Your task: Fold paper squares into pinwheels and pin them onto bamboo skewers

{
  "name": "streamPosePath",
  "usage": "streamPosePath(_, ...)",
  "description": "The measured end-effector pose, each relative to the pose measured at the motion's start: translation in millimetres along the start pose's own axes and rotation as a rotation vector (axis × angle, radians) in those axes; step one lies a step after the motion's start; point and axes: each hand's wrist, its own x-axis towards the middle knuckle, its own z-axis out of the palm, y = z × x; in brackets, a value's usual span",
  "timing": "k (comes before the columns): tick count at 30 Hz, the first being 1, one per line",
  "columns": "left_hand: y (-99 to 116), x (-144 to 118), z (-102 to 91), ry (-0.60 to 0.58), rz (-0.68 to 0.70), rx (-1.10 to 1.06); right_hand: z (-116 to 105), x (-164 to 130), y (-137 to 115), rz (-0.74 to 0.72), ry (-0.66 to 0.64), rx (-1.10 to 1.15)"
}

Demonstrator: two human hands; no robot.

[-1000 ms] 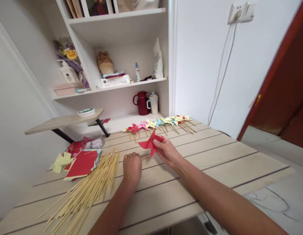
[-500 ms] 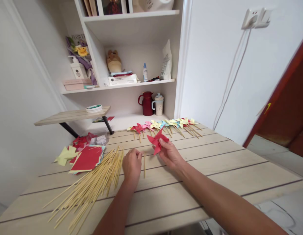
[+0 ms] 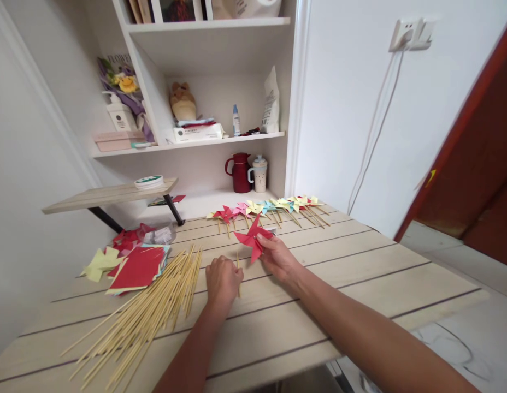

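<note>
Your right hand (image 3: 278, 255) pinches a red pinwheel (image 3: 250, 239) by its edge, thumb on top and fingers curled beneath, holding it tilted just above the table (image 3: 360, 273), near the middle. The right forearm runs in from the lower right, wrist bent slightly toward the paper. Your left hand (image 3: 223, 279) sits knuckles up beside it, fingers closed around a stick (image 3: 237, 262) that stands nearly upright from the fist, its top just short of the pinwheel's lower blade; whether they touch cannot be told. The left forearm comes straight up from the bottom edge. To the left, a loose heap of sticks (image 3: 151, 311) fans across the planks, next to a stack of red paper squares (image 3: 137, 267) and yellow cut pieces (image 3: 98, 262). A row of finished pinwheels (image 3: 270, 207) lies along the far edge, below a shelf (image 3: 188, 146) with a red jug (image 3: 239, 172).
</note>
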Motion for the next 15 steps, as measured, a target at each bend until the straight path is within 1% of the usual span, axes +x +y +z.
streamPosePath(6,-5.9,4.0,6.7,0.028,-0.016,-0.064,-3.4,1.8,-1.0,0.028,-0.03,0.012)
streamPosePath(9,-13.5,6.7,2.6,0.045,-0.004,-0.099,-4.7,3.0,-1.5,0.026,-0.044,0.032)
streamPosePath(11,-21.1,7.2,-4.0,0.063,0.063,-0.119,-4.8,3.0,-2.5,0.023,-0.055,0.048)
streamPosePath(12,-25.1,7.0,-7.7,0.075,0.123,-0.128,-4.6,2.6,-3.4,0.023,-0.06,0.055)
streamPosePath(13,-28.7,6.7,-11.0,0.075,0.228,-0.133,-4.2,2.1,-4.6,0.022,-0.065,0.063)
streamPosePath(15,-33.8,6.0,-15.5,-0.001,0.384,-0.133,-3.2,0.8,-7.6,0.019,-0.072,0.078)
